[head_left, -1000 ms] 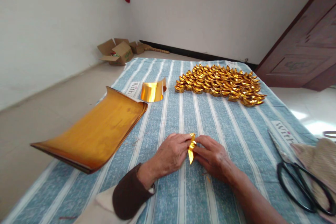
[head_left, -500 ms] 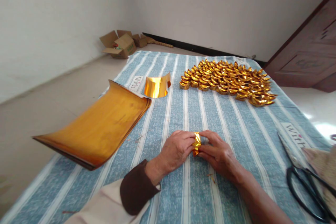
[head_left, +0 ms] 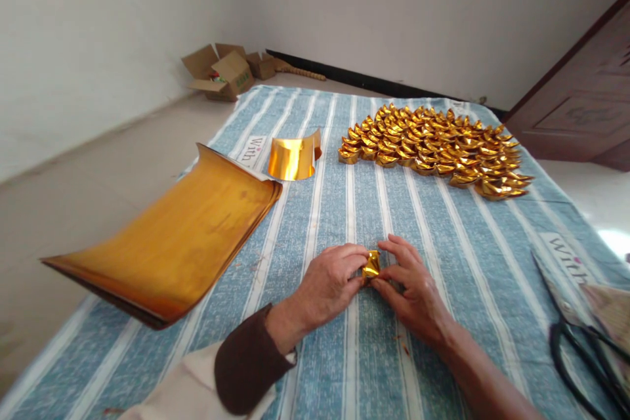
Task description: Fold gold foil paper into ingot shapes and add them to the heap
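Observation:
A small folded piece of gold foil paper (head_left: 373,264) is between my two hands, low over the striped cloth. My left hand (head_left: 332,285) pinches its left side with fingers and thumb. On the other side my right hand (head_left: 411,289) has thumb and a finger at its lower right edge, while the upper fingers are lifted away from it. Farther off to the right stand rows of folded gold paper ingots (head_left: 433,151). A stack of gold foil sheets (head_left: 172,230) lies at the left, its corners curling up. One curled gold sheet (head_left: 294,157) stands beyond the stack.
Black-handled scissors (head_left: 571,321) lie at the right edge beside a beige cloth (head_left: 610,308). The blue and white striped tablecloth (head_left: 319,210) covers the table. An open cardboard box (head_left: 221,72) sits on the floor behind, near the wall. A brown door (head_left: 575,111) is at the right.
The foil piece has turned and shows a broader, flatter face. My right hand's upper fingers have lifted off it, and its thumb has moved to the lower edge. The view has shifted slightly.

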{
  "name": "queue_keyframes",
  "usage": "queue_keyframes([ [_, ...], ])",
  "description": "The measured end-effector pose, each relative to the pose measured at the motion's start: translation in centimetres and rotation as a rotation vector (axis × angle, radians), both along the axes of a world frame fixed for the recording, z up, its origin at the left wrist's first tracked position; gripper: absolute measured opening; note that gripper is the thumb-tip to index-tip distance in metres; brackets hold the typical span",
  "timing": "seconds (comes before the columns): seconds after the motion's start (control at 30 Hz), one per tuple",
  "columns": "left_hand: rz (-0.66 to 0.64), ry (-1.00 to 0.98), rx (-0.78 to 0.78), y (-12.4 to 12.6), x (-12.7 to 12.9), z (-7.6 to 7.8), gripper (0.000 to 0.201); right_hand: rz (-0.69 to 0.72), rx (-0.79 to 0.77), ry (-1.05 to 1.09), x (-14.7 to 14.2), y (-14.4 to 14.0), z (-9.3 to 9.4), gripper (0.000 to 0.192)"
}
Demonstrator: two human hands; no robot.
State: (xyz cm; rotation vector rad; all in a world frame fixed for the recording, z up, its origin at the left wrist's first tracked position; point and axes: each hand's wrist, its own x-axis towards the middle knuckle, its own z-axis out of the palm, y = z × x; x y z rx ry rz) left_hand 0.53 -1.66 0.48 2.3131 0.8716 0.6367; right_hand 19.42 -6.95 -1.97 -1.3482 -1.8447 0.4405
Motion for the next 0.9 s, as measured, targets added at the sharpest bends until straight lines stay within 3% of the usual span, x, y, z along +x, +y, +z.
queue_keyframes([
  [0.4, 0.016, -0.039, -0.03, 0.1, -0.1, 0.4, 0.018, -0.099, -0.012, -0.054, -0.9, 0.0, 0.2, 0.022],
  [0.9, 0.013, -0.024, -0.065, 0.4, 0.0, 0.9, 0.036, -0.177, -0.035, -0.069, -1.5, 0.1, 0.1, 0.017],
])
